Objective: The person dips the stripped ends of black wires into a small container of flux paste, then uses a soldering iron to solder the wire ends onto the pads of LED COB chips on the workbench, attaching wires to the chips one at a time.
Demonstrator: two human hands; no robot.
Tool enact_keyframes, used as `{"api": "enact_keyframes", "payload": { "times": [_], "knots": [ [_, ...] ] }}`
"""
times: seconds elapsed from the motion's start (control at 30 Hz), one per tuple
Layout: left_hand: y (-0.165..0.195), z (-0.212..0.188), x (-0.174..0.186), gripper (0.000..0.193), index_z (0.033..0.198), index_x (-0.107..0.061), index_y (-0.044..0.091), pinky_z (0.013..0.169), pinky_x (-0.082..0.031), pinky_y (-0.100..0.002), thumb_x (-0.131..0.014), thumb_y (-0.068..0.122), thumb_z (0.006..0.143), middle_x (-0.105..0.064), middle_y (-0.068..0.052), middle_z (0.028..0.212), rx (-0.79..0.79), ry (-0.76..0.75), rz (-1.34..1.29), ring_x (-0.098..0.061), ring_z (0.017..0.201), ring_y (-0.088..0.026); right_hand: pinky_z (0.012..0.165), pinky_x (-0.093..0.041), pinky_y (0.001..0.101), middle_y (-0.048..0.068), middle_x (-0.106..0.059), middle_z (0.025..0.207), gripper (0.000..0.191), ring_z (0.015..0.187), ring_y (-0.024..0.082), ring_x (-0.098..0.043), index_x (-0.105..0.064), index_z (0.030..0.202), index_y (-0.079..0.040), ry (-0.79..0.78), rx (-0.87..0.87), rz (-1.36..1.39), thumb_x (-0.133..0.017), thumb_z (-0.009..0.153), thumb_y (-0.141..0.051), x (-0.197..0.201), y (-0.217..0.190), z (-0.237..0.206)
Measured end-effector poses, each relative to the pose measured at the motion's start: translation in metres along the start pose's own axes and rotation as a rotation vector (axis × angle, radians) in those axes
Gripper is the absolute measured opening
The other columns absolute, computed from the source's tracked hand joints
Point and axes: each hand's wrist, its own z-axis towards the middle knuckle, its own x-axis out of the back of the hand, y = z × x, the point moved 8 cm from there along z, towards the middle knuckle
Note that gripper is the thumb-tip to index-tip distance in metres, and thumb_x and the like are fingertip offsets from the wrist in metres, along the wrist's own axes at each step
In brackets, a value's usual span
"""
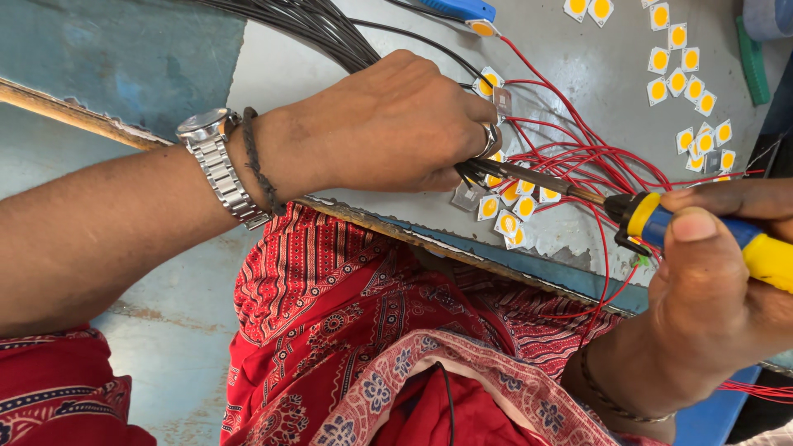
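Near the worktop's (578,66) front edge, small square white chips with yellow round centres (508,202) cluster among thin red wires (578,153). The left hand (396,124), fingers closed, pins them; the right hand (710,289) grips a blue-and-yellow-handled soldering iron (661,219). Best keep the tip steady.

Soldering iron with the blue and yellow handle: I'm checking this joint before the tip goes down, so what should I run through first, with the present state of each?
1. Right hand grips the blue and yellow handled soldering iron firmly: ok.
2. Iron's dark metal tip reaches the cluster of small square yellow LED chips: ok.
3. Left hand presses down at the work spot: ok, but its fingertips are hidden.
4. Thin red wires kept off the hot shaft: not ok, several loop right beside it.
5. Bundle of black wires lies away from the tip: ok.
6. Wire end seated on its pad: cannot tell, the left hand covers it.
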Motion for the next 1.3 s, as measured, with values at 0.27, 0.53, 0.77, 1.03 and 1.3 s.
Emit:
{"api": "enact_keyframes", "payload": {
  "times": [0.27, 0.53, 0.77, 1.03, 1.3],
  "knots": [
    [0.001, 0.0, 0.002, 0.021, 0.082, -0.069, 0.003, 0.063, -0.051, -0.053, -0.078, 0.019, 0.073, -0.07, -0.011, 0.09, -0.014, 0.029, -0.001, -0.069, 0.074, -0.039, 0.062, -0.034, 0.0192, 0.012, -0.062, 0.096, 0.014, 0.069, 0.01, -0.047, -0.062, 0.11, 0.01, 0.056, 0.04, -0.062, -0.056, 0.114, -0.001, 0.029, 0.021, -0.009],
    [0.001, 0.0, 0.001, 0.021, 0.082, -0.069, 0.003, 0.062, -0.051, -0.053, -0.078, 0.02, 0.073, -0.07, -0.011, 0.09, -0.02, 0.031, 0.005, -0.068, 0.074, -0.039, 0.067, -0.039, 0.0207, 0.011, -0.057, 0.091, 0.018, 0.073, 0.012, -0.049, -0.063, 0.122, 0.012, 0.163, 0.001, 0.097, -0.047, 0.12, 0.004, 0.08, 0.075, -0.029],
    [-0.001, -0.003, 0.002, 0.017, 0.084, -0.069, 0.003, 0.065, -0.052, -0.052, -0.077, 0.016, 0.076, -0.07, -0.011, 0.091, -0.03, 0.085, -0.004, -0.069, 0.076, -0.038, 0.066, -0.059, 0.0349, 0.021, -0.071, 0.093, 0.033, 0.076, 0.027, -0.07, -0.06, 0.111, 0.007, 0.172, -0.142, 0.395, -0.054, 0.119, -0.025, 0.067, 0.093, -0.019],
    [-0.03, -0.013, 0.028, 0.02, 0.097, -0.067, -0.001, 0.078, -0.052, -0.047, -0.079, 0.01, 0.087, -0.066, -0.016, 0.092, 0.044, 0.393, -0.139, -0.067, 0.088, -0.036, 0.104, -0.061, 0.0431, 0.023, -0.059, 0.138, 0.045, 0.125, 0.032, -0.068, -0.044, 0.135, -0.006, -0.312, 0.029, 0.187, -0.071, 0.104, 0.012, -0.081, 0.022, -0.025],
    [-0.042, -0.013, 0.035, 0.022, 0.103, -0.071, -0.001, 0.071, -0.046, -0.043, -0.075, 0.018, 0.113, -0.06, -0.016, 0.081, 0.211, 0.394, -0.191, -0.061, 0.076, -0.032, 0.092, -0.063, 0.0284, 0.021, -0.057, 0.15, 0.056, 0.112, 0.02, -0.074, -0.04, 0.133, -0.012, -0.444, 0.161, 0.022, -0.074, 0.097, 0.013, -0.118, 0.013, -0.021]
  ]
}}
